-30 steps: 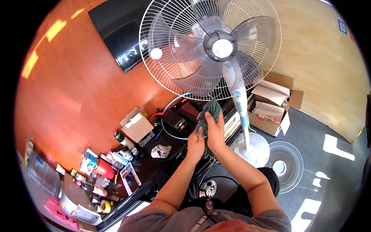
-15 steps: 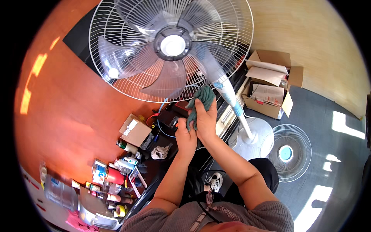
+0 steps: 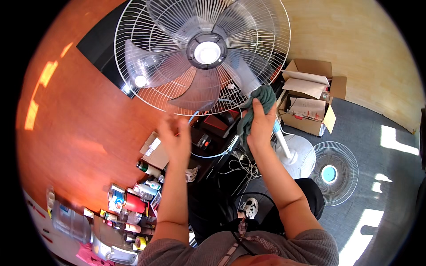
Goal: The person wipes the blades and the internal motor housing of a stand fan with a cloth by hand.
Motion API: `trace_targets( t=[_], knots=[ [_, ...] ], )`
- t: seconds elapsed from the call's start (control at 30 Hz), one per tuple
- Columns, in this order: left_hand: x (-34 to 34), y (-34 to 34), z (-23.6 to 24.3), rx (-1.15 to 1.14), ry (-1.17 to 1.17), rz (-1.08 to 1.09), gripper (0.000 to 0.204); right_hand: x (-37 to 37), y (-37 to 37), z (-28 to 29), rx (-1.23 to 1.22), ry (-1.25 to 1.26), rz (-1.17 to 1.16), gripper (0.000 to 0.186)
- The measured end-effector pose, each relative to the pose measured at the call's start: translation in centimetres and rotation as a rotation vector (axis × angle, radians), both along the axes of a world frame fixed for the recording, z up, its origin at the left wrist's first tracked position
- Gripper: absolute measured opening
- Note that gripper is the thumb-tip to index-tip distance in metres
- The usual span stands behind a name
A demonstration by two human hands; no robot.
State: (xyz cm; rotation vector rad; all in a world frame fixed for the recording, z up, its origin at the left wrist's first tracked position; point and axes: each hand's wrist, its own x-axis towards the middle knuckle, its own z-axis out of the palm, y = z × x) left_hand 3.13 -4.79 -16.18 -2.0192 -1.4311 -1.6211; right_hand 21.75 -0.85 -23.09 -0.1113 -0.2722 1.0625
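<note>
A white pedestal fan (image 3: 202,53) with clear blades stands in front of me, its front grille off. My right hand (image 3: 261,126) grips a dark green cloth (image 3: 262,98) and presses it against the lower right rim of the fan's wire cage, by the white pole. My left hand (image 3: 176,137) is raised below the cage's lower left edge, blurred, fingers apart, holding nothing.
A detached round fan grille (image 3: 329,173) lies on the grey floor at right, by the fan base (image 3: 296,153). Open cardboard boxes (image 3: 308,99) stand behind it. A dark table (image 3: 177,186) holds bottles, a small box, cables and a rag. Orange wall at left.
My left hand let go of the cloth and moved left, up toward the cage. My right hand carried the cloth right and up onto the cage's lower rim.
</note>
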Motion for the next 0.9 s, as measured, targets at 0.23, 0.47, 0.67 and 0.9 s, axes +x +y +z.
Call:
trace_targets(
  t=[0.23,0.47,0.67,0.9],
  knots=[
    [-2.7,-0.1,11.0,0.366,0.219,-0.111,0.041,-0.2,-2.9,2.3,0.061,-0.284,-0.318,0.03],
    [-3.9,1.1,13.2,0.169,0.143,-0.193,0.049,-1.4,-4.0,5.6,0.145,-0.833,-0.622,0.032],
    [-3.8,2.6,14.0,0.231,0.167,-0.04,0.052,-2.7,-4.0,10.3,0.236,-0.915,-0.731,0.03],
    [-4.3,4.2,15.5,0.247,0.098,-0.217,0.036,-5.5,-2.4,15.2,0.34,-1.217,-1.046,0.03]
  ],
)
